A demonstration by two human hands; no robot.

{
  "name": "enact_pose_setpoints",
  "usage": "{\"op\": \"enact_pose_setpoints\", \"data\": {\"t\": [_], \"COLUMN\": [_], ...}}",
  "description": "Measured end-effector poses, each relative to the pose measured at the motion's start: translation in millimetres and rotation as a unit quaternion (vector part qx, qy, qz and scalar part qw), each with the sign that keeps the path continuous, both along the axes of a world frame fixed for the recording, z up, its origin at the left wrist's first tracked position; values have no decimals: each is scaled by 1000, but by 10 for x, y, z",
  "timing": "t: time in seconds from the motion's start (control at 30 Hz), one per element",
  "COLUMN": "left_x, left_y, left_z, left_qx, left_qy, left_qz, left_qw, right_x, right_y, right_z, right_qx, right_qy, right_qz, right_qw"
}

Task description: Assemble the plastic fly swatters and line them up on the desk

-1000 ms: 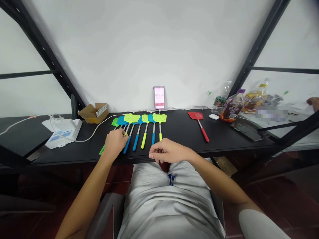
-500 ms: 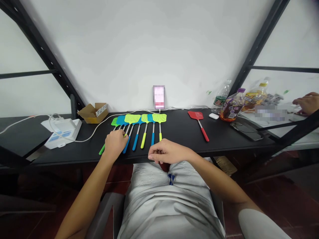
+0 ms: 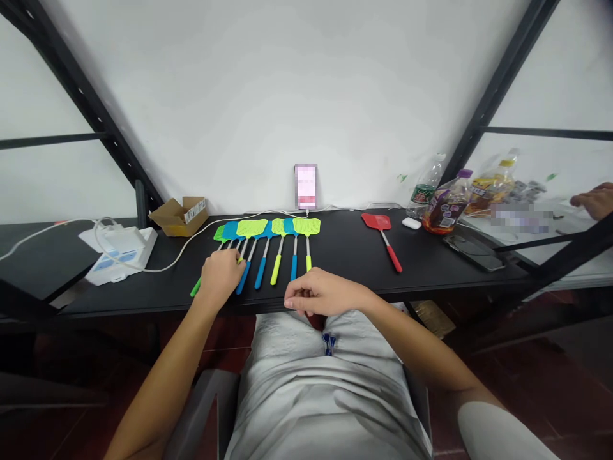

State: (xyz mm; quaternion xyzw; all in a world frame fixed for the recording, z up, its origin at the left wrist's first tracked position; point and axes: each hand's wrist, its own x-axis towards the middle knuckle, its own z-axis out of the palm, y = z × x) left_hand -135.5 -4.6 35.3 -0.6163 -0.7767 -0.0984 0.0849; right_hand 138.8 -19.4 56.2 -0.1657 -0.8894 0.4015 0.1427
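Note:
My left hand (image 3: 223, 278) is closed around the handle of a yellow-green fly swatter (image 3: 252, 228), its thumb over the grip. That swatter is part of an overlapping row on the black desk. Under and beside my hand are a green swatter (image 3: 196, 287) and blue swatters (image 3: 261, 273), some of their handles partly covered. Further right in the row lie another yellow-green swatter (image 3: 276, 269), a blue one (image 3: 294, 267) and a yellow-green one (image 3: 306, 226). My right hand (image 3: 320, 292) rests at the desk's front edge, fingers loosely bent and a little apart, with nothing visible in them.
A red fly swatter (image 3: 377, 222) lies apart on the right, near a white case (image 3: 411, 223), bottles (image 3: 445, 207) and a phone (image 3: 473, 253). On the left are an open cardboard box (image 3: 179, 220) and a white power strip (image 3: 122, 255) with its cable. Another person's hand (image 3: 596, 200) shows far right.
The head of the yellow-green swatter in my left hand has shifted slightly left. My right hand has stayed in place. The other person's hand has moved a little right.

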Motion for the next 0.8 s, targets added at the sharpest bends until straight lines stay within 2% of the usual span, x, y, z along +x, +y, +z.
{"op": "enact_pose_setpoints", "data": {"t": [0.43,0.63,0.8], "left_x": [-41,-60,-45], "left_y": [7,23,13], "left_z": [-9,-28,-8], "left_qx": [-7,-7,-6], "left_qy": [3,4,2], "left_qz": [-7,-7,-8], "left_qw": [1000,1000,1000], "right_x": [5,57,209], "right_y": [-4,19,88], "right_z": [6,66,124], "right_qx": [10,11,-1], "right_qy": [8,12,39], "right_qz": [-1,-20,-58], "right_qw": [1000,1000,998]}}
